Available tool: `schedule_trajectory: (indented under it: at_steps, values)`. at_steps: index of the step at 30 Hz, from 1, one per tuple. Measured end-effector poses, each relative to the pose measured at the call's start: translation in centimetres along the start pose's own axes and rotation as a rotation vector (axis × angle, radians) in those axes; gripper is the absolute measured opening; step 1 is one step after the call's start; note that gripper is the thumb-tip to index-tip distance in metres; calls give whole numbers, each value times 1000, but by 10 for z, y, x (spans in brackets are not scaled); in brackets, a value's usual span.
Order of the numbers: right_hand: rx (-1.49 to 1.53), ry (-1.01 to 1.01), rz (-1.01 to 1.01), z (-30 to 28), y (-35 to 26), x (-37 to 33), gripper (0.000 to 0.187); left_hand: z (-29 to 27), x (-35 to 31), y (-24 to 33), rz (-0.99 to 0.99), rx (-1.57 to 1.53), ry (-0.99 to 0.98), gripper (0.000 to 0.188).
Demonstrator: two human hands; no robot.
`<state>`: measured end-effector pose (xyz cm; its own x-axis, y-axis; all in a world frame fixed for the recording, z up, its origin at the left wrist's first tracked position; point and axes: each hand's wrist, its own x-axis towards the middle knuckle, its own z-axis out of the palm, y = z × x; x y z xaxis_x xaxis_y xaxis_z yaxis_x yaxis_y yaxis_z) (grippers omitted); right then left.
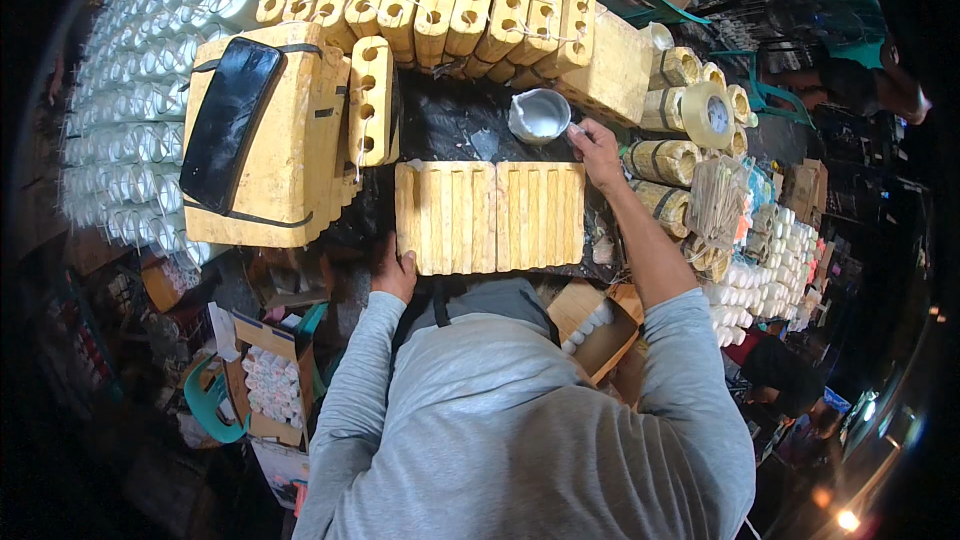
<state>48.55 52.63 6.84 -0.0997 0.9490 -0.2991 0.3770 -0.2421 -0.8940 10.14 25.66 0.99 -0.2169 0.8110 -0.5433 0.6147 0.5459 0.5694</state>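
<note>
My right hand [598, 152] is closed round the handle of a metal cup [541, 116] with whitish residue on its rim. The cup is over the dark work surface, just beyond a yellow grooved mold [450, 215]. That mold lies with its two halves side by side, long grooves facing up. At its lower left corner my left hand [394, 272] grips the edge, thumb on the near side; the other fingers are partly hidden. Left of the mold's far edge, a narrow yellow block with round holes [371, 105] stands beside a large yellow block [205, 202].
A black phone [232, 120] is strapped on the large block. Yellow holed molds tied with string [470, 2] line the far side. Tape [708, 115] rests on the right among yellow bundles. White cylinders [130, 140] are stacked left; boxes [270, 380] stand below.
</note>
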Motion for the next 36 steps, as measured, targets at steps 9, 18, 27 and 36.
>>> schedule_trajectory:
  at_steps: [9,18,27,36]
  values:
    - [-25,401,-48,15,16,-32,34,-14,6,-16,56,106,-44,65]
    - [-479,-51,-515,188,-42,-82,35,-15,-5,-20,104,87,-42,70]
    - [-434,233,-360,232,-62,-26,36,-18,4,-33,129,56,-101,73]
    - [-642,253,107,97,26,-200,25,-34,8,-39,227,242,-117,78]
